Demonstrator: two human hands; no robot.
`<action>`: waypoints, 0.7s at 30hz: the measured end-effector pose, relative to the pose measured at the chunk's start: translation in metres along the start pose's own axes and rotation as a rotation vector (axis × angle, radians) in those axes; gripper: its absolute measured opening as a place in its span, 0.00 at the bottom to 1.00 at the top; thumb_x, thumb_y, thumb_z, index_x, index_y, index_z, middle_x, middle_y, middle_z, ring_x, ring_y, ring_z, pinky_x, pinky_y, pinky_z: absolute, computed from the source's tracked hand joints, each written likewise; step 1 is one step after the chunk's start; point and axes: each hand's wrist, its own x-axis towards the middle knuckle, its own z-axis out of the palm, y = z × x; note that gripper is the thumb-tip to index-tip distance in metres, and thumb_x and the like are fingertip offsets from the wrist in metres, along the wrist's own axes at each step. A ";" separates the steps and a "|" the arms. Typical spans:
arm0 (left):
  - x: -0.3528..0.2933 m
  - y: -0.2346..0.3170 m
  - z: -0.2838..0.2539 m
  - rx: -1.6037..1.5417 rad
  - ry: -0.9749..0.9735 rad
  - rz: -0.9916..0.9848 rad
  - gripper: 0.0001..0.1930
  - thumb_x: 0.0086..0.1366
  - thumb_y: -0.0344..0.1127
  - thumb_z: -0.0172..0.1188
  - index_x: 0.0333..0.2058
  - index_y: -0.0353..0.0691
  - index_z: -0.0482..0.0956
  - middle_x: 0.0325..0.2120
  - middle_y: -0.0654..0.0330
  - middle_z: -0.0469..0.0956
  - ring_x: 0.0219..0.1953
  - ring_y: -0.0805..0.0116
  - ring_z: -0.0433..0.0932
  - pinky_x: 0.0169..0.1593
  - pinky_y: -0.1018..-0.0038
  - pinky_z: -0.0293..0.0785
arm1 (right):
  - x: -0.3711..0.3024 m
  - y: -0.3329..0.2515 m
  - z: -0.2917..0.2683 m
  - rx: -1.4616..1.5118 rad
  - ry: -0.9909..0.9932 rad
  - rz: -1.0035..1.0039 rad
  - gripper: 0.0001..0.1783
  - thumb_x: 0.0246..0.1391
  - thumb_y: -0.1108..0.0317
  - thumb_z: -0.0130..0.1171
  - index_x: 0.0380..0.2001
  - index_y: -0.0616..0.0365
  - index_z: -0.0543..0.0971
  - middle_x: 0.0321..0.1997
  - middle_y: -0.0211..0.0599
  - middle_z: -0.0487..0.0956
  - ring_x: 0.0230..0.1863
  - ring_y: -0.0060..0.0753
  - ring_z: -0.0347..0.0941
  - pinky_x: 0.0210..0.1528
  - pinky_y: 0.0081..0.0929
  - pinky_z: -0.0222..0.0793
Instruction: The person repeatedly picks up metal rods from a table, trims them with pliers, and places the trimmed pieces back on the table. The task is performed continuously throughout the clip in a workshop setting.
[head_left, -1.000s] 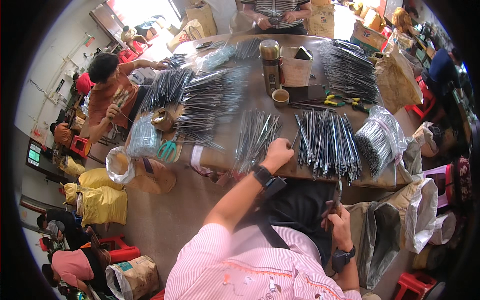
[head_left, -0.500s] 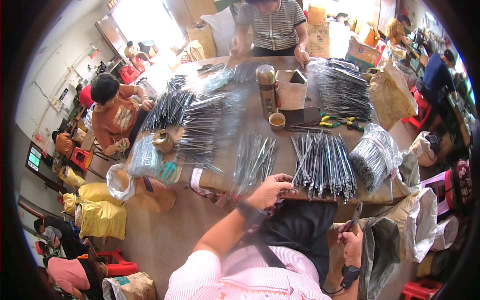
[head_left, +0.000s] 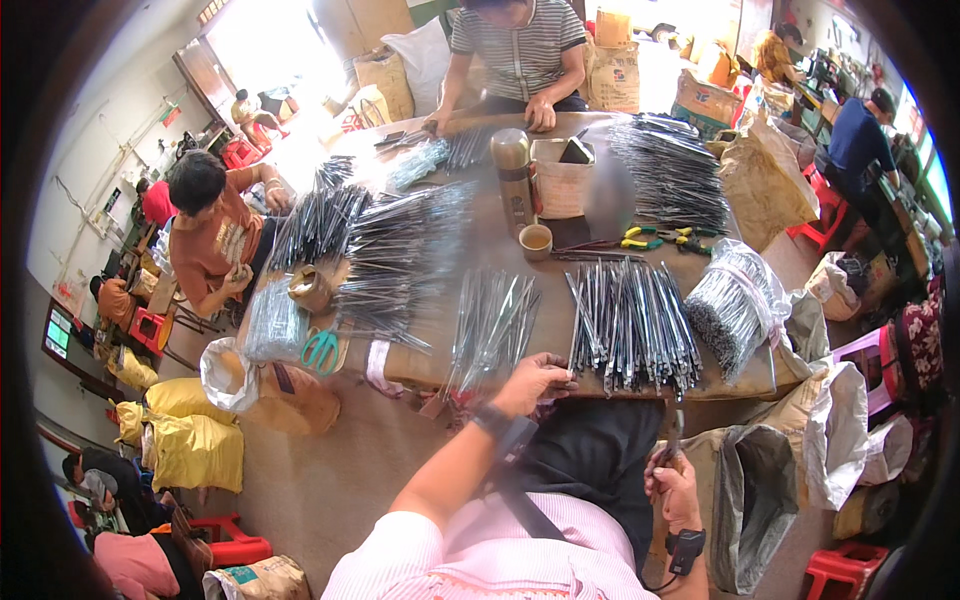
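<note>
My left hand point(head_left: 545, 382) is at the near table edge, thumb and fingers pinched on the near end of a thin metal strip point(head_left: 573, 345). That strip lies at the left side of a spread row of silver metal strips point(head_left: 638, 325). Below the table edge, near my right thigh, my right hand point(head_left: 673, 490) is closed around pliers point(head_left: 676, 432). Their jaws point up and their handles are mostly hidden in my fingers. A looser group of strips point(head_left: 492, 325) lies left of the row. To its right sits a plastic-wrapped bundle of strips point(head_left: 733, 315).
A flask point(head_left: 515, 180), a cup of tea point(head_left: 536, 240) and a pale bin point(head_left: 562, 180) stand mid-table. Yellow-handled pliers point(head_left: 640, 240) and teal scissors point(head_left: 320, 350) lie about. Two people work across and left of the table. Open sacks point(head_left: 755, 500) stand at my right.
The view has shifted slightly. My right hand has moved left with the pliers, now more upright. My left hand stays beside the row. The person across has shifted their hands.
</note>
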 end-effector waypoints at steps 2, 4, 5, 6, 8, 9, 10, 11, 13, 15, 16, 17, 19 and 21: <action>0.001 -0.003 -0.001 -0.001 0.000 0.007 0.22 0.59 0.33 0.62 0.51 0.32 0.69 0.42 0.52 0.77 0.40 0.60 0.79 0.44 0.64 0.77 | 0.003 0.006 0.004 -0.230 -0.052 0.000 0.13 0.43 0.74 0.57 0.36 0.61 0.72 0.23 0.32 0.73 0.20 0.22 0.68 0.22 0.20 0.66; 0.004 -0.004 -0.002 -0.008 0.007 0.008 0.22 0.59 0.33 0.62 0.50 0.32 0.69 0.42 0.52 0.77 0.41 0.59 0.79 0.44 0.63 0.77 | 0.011 0.012 0.011 -0.490 -0.084 0.033 0.11 0.44 0.71 0.58 0.33 0.62 0.74 0.23 0.33 0.75 0.21 0.23 0.69 0.25 0.21 0.66; 0.005 -0.005 -0.002 -0.013 0.009 0.007 0.22 0.59 0.33 0.62 0.50 0.32 0.69 0.42 0.52 0.77 0.41 0.59 0.79 0.44 0.62 0.78 | 0.016 0.016 0.017 -0.677 -0.110 -0.116 0.11 0.44 0.70 0.58 0.33 0.63 0.74 0.23 0.37 0.76 0.22 0.27 0.71 0.27 0.25 0.67; 0.005 -0.006 -0.002 -0.025 0.023 0.003 0.22 0.59 0.33 0.63 0.50 0.32 0.69 0.42 0.51 0.77 0.41 0.59 0.79 0.43 0.61 0.78 | 0.020 0.020 0.023 -0.898 -0.083 -0.195 0.11 0.44 0.69 0.58 0.32 0.64 0.75 0.23 0.41 0.76 0.24 0.30 0.72 0.29 0.28 0.69; 0.006 -0.007 -0.004 -0.030 0.019 0.001 0.21 0.59 0.32 0.63 0.49 0.33 0.69 0.41 0.52 0.78 0.41 0.58 0.79 0.41 0.60 0.78 | 0.027 0.018 0.029 -1.090 -0.161 -0.289 0.13 0.42 0.69 0.58 0.33 0.64 0.75 0.28 0.54 0.76 0.31 0.54 0.74 0.36 0.38 0.70; 0.006 -0.008 -0.004 -0.027 0.022 0.001 0.20 0.59 0.32 0.63 0.49 0.33 0.70 0.40 0.52 0.78 0.41 0.58 0.79 0.41 0.60 0.78 | 0.032 0.018 0.033 -1.140 -0.191 -0.374 0.14 0.42 0.69 0.58 0.34 0.63 0.75 0.29 0.53 0.77 0.32 0.56 0.74 0.36 0.40 0.70; 0.008 -0.008 -0.005 -0.032 0.036 -0.009 0.20 0.59 0.32 0.63 0.48 0.33 0.70 0.40 0.52 0.78 0.41 0.58 0.79 0.41 0.60 0.78 | 0.036 0.017 0.036 -1.199 -0.216 -0.465 0.14 0.42 0.69 0.59 0.34 0.63 0.74 0.31 0.53 0.77 0.34 0.58 0.73 0.37 0.43 0.70; 0.009 -0.008 -0.007 -0.012 0.032 -0.036 0.20 0.58 0.32 0.63 0.48 0.32 0.70 0.39 0.52 0.78 0.41 0.58 0.80 0.41 0.61 0.78 | 0.040 0.015 0.038 -1.242 -0.239 -0.489 0.14 0.42 0.69 0.59 0.34 0.62 0.74 0.32 0.53 0.76 0.34 0.58 0.73 0.37 0.43 0.70; 0.012 -0.009 -0.008 -0.019 0.011 0.005 0.20 0.58 0.31 0.63 0.47 0.31 0.69 0.39 0.52 0.78 0.41 0.59 0.80 0.42 0.62 0.78 | 0.046 0.010 0.041 -1.348 -0.276 -0.545 0.14 0.42 0.69 0.59 0.34 0.62 0.73 0.33 0.51 0.76 0.35 0.57 0.73 0.38 0.45 0.70; 0.013 -0.009 -0.008 -0.058 0.020 -0.019 0.20 0.58 0.30 0.63 0.47 0.31 0.69 0.39 0.51 0.78 0.40 0.59 0.80 0.43 0.65 0.78 | 0.049 0.005 0.041 -1.376 -0.296 -0.606 0.13 0.42 0.69 0.60 0.33 0.61 0.73 0.32 0.50 0.76 0.35 0.56 0.73 0.38 0.45 0.70; 0.014 -0.009 -0.008 -0.060 0.008 0.004 0.19 0.58 0.30 0.63 0.47 0.31 0.69 0.39 0.51 0.78 0.40 0.59 0.80 0.44 0.65 0.77 | 0.050 0.003 0.041 -1.390 -0.306 -0.636 0.13 0.42 0.68 0.60 0.33 0.60 0.73 0.32 0.49 0.75 0.34 0.56 0.73 0.37 0.44 0.71; 0.014 -0.010 -0.008 -0.070 0.010 0.010 0.19 0.58 0.30 0.63 0.47 0.31 0.69 0.39 0.51 0.78 0.40 0.59 0.80 0.45 0.66 0.77 | 0.050 0.000 0.040 -1.395 -0.302 -0.670 0.13 0.42 0.68 0.60 0.32 0.60 0.73 0.32 0.49 0.75 0.34 0.55 0.73 0.37 0.44 0.71; 0.012 -0.010 -0.007 -0.078 0.009 0.017 0.19 0.58 0.29 0.62 0.47 0.31 0.69 0.38 0.51 0.78 0.41 0.59 0.80 0.46 0.66 0.77 | 0.053 -0.007 0.038 -1.403 -0.293 -0.737 0.12 0.42 0.68 0.61 0.32 0.60 0.73 0.31 0.48 0.75 0.33 0.54 0.73 0.37 0.43 0.71; 0.011 -0.009 -0.006 -0.089 0.011 0.020 0.19 0.59 0.30 0.62 0.47 0.30 0.69 0.38 0.51 0.78 0.41 0.59 0.80 0.47 0.67 0.77 | 0.058 -0.014 0.036 -1.442 -0.235 -0.784 0.12 0.42 0.69 0.61 0.33 0.59 0.73 0.30 0.47 0.74 0.33 0.52 0.73 0.35 0.42 0.70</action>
